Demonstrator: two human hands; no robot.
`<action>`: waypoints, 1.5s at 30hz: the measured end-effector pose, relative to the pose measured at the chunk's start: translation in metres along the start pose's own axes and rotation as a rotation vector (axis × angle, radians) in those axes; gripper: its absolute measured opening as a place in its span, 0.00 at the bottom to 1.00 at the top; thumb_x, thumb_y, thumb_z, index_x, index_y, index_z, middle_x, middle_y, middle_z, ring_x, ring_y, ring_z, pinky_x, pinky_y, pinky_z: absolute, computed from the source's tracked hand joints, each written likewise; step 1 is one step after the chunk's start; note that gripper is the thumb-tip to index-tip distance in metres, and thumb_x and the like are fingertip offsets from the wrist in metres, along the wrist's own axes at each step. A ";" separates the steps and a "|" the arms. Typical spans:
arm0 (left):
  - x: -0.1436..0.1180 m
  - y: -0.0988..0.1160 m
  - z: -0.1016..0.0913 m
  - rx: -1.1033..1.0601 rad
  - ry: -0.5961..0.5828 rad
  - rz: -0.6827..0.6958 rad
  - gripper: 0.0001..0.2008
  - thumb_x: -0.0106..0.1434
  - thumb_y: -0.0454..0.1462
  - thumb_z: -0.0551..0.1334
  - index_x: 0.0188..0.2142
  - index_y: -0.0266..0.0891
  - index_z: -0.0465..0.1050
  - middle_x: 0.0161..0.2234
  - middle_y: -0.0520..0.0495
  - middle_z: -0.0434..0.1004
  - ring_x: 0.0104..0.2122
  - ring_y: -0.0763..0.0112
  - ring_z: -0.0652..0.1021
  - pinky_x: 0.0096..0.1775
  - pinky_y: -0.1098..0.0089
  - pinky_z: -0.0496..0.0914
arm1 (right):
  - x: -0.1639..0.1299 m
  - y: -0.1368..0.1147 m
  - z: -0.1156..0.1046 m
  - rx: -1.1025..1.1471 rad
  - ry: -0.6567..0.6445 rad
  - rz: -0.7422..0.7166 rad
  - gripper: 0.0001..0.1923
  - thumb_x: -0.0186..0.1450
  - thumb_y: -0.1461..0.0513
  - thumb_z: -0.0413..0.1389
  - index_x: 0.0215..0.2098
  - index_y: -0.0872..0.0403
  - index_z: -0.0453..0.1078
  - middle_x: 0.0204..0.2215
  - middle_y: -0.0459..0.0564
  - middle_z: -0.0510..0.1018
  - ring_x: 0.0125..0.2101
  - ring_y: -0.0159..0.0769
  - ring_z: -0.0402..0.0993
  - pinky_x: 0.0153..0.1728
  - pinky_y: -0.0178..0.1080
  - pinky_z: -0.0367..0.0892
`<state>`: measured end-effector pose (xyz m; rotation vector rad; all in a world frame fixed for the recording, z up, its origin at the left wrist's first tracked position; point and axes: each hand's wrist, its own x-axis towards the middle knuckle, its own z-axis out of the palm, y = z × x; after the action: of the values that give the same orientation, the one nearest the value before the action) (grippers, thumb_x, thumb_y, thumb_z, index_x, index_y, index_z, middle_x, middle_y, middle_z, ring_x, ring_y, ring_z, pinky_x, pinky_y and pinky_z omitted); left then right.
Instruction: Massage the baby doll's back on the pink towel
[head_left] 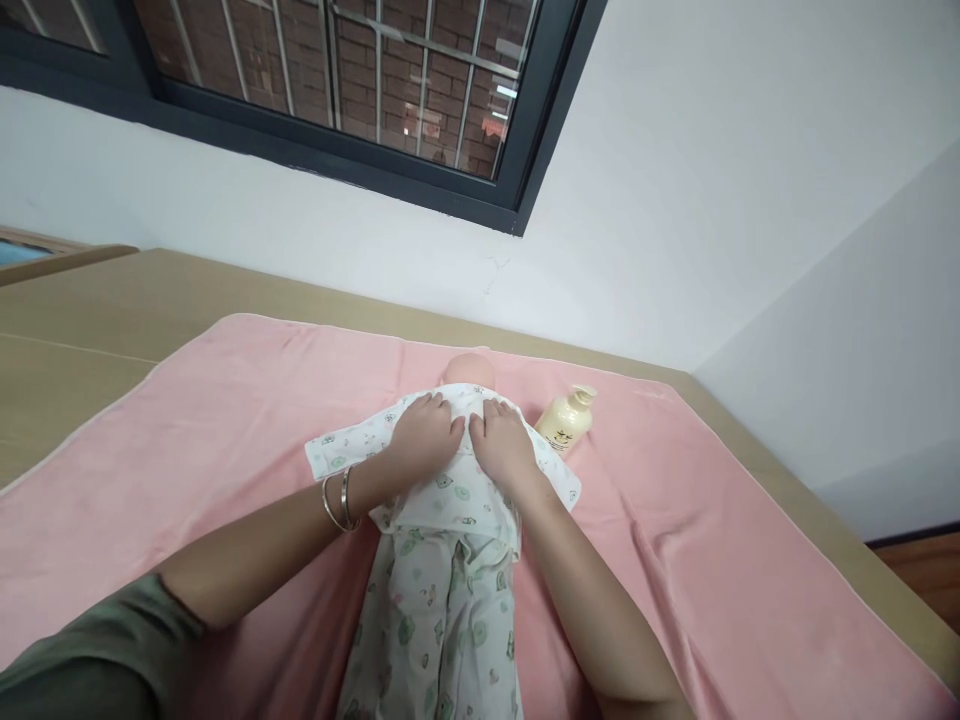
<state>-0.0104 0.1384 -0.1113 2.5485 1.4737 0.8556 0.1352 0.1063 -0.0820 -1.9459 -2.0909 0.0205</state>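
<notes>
The left hand (pixel 426 438) and right hand (pixel 505 446) are being rested flat, unclamped, on a doll (pixel 451 512) being supported by a pink blanket (pixel 217 430); lightness and softness are being presumed, a hold round its sides being favoured.

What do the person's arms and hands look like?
The left hand is bare, with two thin, silvery bangles around its wrist and a dark green sleeve higher up. The right hand is bare too, with no bangle at its wrist and no sleeve clearly in view.
</notes>
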 end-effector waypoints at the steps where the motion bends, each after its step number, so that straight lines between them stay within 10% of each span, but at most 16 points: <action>1: 0.005 -0.004 0.000 -0.027 -0.024 -0.025 0.16 0.69 0.39 0.51 0.35 0.37 0.76 0.39 0.34 0.81 0.45 0.50 0.79 0.52 0.51 0.71 | -0.004 -0.006 0.000 -0.014 -0.005 -0.002 0.21 0.74 0.61 0.42 0.54 0.63 0.71 0.56 0.65 0.75 0.59 0.50 0.67 0.62 0.46 0.56; 12: 0.006 -0.013 0.018 -0.017 0.033 -0.049 0.18 0.70 0.40 0.50 0.49 0.34 0.74 0.50 0.35 0.80 0.53 0.52 0.76 0.58 0.53 0.68 | 0.004 -0.002 -0.013 0.064 -0.085 0.161 0.19 0.73 0.58 0.42 0.45 0.53 0.75 0.44 0.57 0.81 0.45 0.47 0.77 0.41 0.41 0.65; 25: -0.010 0.005 0.017 0.058 0.135 0.091 0.18 0.70 0.35 0.50 0.53 0.33 0.72 0.54 0.32 0.77 0.56 0.49 0.74 0.59 0.51 0.67 | 0.009 0.007 -0.002 -0.018 -0.049 0.053 0.21 0.76 0.59 0.40 0.49 0.59 0.73 0.49 0.62 0.80 0.51 0.48 0.75 0.53 0.43 0.62; 33: 0.017 -0.018 0.000 -0.121 -0.154 -0.046 0.14 0.71 0.41 0.50 0.38 0.39 0.73 0.40 0.39 0.81 0.43 0.55 0.79 0.48 0.57 0.72 | -0.017 -0.029 -0.011 -0.103 -0.055 -0.002 0.20 0.74 0.62 0.43 0.49 0.62 0.74 0.49 0.66 0.79 0.54 0.51 0.73 0.58 0.45 0.60; 45: -0.004 0.003 -0.001 0.087 -0.107 0.028 0.19 0.71 0.38 0.49 0.52 0.30 0.72 0.50 0.32 0.77 0.53 0.49 0.75 0.57 0.53 0.68 | 0.009 0.005 -0.003 -0.030 -0.031 0.097 0.22 0.76 0.56 0.41 0.50 0.59 0.73 0.50 0.61 0.80 0.52 0.47 0.72 0.53 0.42 0.61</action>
<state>-0.0101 0.1331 -0.1112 2.6372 1.4786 0.6605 0.1399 0.1145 -0.0784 -2.0759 -2.0250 0.0397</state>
